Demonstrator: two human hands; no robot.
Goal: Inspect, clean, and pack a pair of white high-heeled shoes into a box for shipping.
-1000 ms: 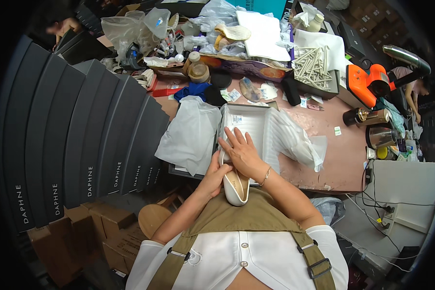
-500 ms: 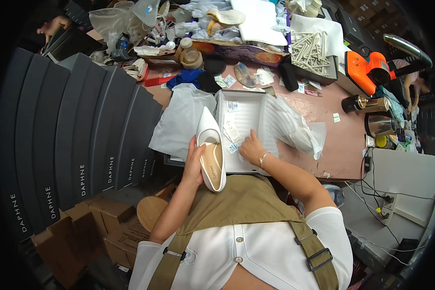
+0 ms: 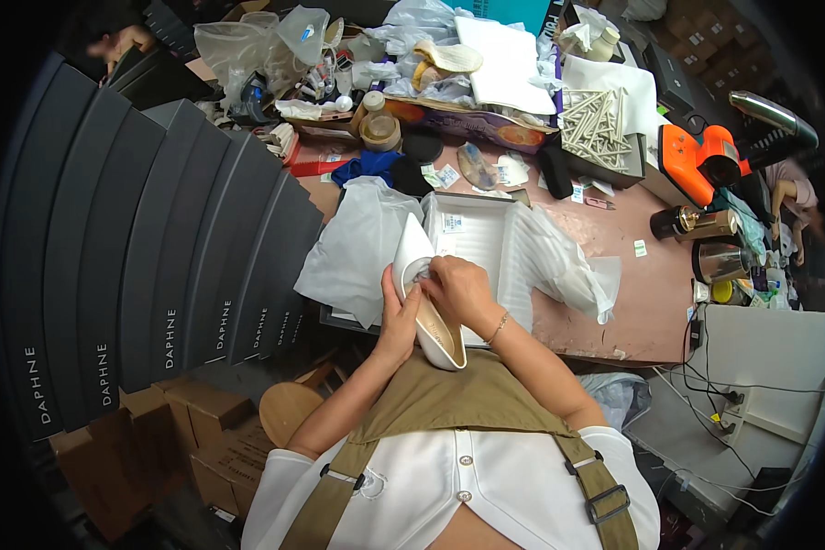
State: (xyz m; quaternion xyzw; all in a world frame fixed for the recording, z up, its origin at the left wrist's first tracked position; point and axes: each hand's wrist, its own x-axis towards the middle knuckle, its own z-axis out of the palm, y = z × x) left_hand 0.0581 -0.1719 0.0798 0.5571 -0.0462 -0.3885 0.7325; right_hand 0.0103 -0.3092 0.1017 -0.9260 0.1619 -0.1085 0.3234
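Observation:
A white pointed-toe shoe (image 3: 445,346) with a tan insole is tilted in front of my body, its toe pointing away. My left hand (image 3: 398,318) is closed around its left side, thumb near the opening. My right hand (image 3: 463,289) has its fingers bunched inside the shoe's opening, near the toe. Something pale shows beside those fingertips, too hidden to name. Beyond the shoe lies an open shoebox (image 3: 511,243) with a white inside and a small printed packet (image 3: 452,223) in it. White tissue paper (image 3: 353,247) spreads over its left side, and white wrapping (image 3: 573,270) over its right.
Stacked dark shoeboxes (image 3: 188,238) rise at the left. A box of pale sticks (image 3: 596,124), an orange tool (image 3: 687,151) and a bottle (image 3: 378,128) stand at the back of the pink table (image 3: 637,312). Cables hang at the right. Other people are partly visible at both edges.
My right hand has left the shoebox and come to the shoe's opening. The shoe has shifted right and tilted in my left hand. The view has turned slightly.

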